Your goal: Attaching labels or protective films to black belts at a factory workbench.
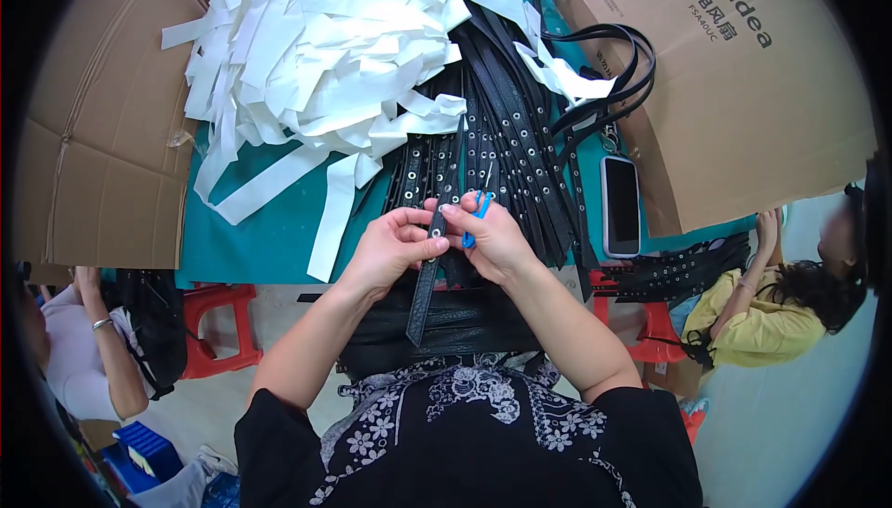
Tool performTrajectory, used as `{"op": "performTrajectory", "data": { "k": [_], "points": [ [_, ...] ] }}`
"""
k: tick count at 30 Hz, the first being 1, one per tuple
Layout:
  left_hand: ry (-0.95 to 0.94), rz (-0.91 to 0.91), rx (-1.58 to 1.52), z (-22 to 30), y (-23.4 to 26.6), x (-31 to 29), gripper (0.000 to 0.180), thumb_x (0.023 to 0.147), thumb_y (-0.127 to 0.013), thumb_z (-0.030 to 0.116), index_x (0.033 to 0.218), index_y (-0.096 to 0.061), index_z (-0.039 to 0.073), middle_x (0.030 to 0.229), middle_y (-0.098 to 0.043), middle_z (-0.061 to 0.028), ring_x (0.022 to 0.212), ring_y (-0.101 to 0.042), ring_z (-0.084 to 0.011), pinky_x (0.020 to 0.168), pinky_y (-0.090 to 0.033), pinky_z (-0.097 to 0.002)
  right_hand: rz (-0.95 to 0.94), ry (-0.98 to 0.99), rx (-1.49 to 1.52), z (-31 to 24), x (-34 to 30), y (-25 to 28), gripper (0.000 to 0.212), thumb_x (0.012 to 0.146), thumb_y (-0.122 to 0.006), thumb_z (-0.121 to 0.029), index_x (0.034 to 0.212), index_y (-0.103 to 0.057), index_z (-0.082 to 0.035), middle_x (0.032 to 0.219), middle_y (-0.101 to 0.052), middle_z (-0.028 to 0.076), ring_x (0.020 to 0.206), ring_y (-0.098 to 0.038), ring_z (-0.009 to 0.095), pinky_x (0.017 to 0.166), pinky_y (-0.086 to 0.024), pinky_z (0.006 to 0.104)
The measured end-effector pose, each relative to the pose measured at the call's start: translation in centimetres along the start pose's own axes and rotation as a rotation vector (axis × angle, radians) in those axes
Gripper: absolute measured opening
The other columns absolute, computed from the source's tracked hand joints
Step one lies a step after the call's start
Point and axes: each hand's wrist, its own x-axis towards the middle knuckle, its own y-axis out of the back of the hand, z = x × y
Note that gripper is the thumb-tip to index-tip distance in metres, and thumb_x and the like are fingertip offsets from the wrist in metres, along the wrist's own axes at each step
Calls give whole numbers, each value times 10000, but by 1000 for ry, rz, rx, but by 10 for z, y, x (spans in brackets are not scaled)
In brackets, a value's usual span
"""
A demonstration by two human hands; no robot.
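Observation:
My left hand [395, 246] pinches a black belt strap [424, 299] between thumb and fingers at the table's near edge. The strap has metal eyelets, and its pointed end hangs down toward my lap. My right hand [502, 243] is closed round blue thread snips [478, 220], their thin metal tip pointing away from me. The right thumb and fingertips also touch the strap's upper part. Just beyond both hands lies a thick pile of black eyelet straps [506, 118], spread lengthwise over the table.
A heap of white strips [316, 43] covers the far left of the teal table [242, 248]. Cardboard boxes [111, 136] [743, 118] stand on both sides. A phone [620, 206] lies right. People sit at both sides near red stools [223, 331].

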Motion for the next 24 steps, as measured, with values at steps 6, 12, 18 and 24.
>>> {"op": "performTrajectory", "data": {
  "k": [6, 12, 18, 24],
  "points": [
    [-63, -60, 238, 1, 8, -23, 259, 704, -686, 15, 948, -606, -18, 806, -623, -22, 683, -556, -53, 616, -446, -174, 3, -8, 141, -5, 9, -10, 209, 811, -492, 50, 761, -382, -120, 1006, -560, 162, 862, -595, 268, 733, -512, 378],
    [41, -328, 587, -11, 76, -80, 127, 685, -714, 57, 788, -662, 3, 718, -620, -25, 655, -553, -76, 601, -449, -227, 32, 127, 293, -45, 35, 5, 202, 812, -487, 46, 761, -416, -136, 975, -568, 147, 864, -581, 253, 750, -503, 386],
    [822, -642, 833, -88, 148, -162, 106, 706, -696, 152, 789, -681, 88, 727, -652, -16, 695, -592, -93, 674, -459, -249, 93, 199, 320, -66, 28, 19, 188, 827, -472, 34, 754, -424, -133, 967, -569, 132, 846, -580, 232, 740, -501, 388],
    [1262, -927, 1610, -207, 248, -242, 261, 650, -703, 277, 862, -667, 129, 780, -643, -41, 702, -608, -183, 659, -467, -313, 15, 325, 132, -65, 5, 29, 191, 845, -455, 21, 760, -390, -137, 991, -548, 127, 834, -583, 226, 722, -504, 381]
  ]
}}
